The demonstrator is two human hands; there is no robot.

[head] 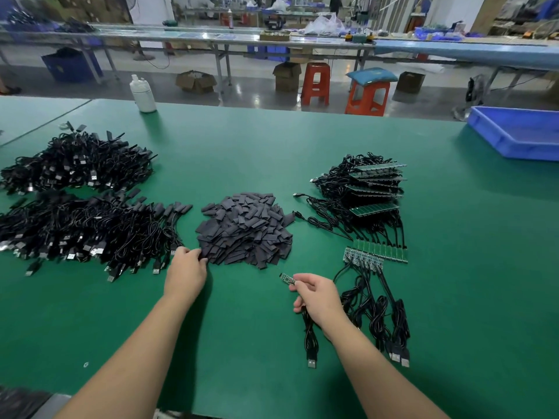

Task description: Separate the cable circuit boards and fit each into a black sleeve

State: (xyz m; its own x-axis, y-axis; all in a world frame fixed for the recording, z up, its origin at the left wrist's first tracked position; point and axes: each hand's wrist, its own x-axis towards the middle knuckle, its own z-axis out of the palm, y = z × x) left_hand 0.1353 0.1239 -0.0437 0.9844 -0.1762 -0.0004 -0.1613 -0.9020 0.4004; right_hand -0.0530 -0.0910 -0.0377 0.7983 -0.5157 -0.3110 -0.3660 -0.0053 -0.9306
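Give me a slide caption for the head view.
Right hand holds a cable circuit board; left hand picks from the black sleeves.

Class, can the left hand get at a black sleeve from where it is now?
Probably yes. The left hand is already at the near-left edge of the black sleeve pile, fingertips touching a sleeve, with nothing in between.

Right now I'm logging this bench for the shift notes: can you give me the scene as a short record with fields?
surface: green mat
left hand: pinches a sleeve at the near-left edge of the black sleeve pile
right hand: holds one circuit board, its cable trailing toward the person
joined boards: row right of the hand
unseparated stack: farther right
sleeved cables: heaps at left
other: white bottle, blue tray
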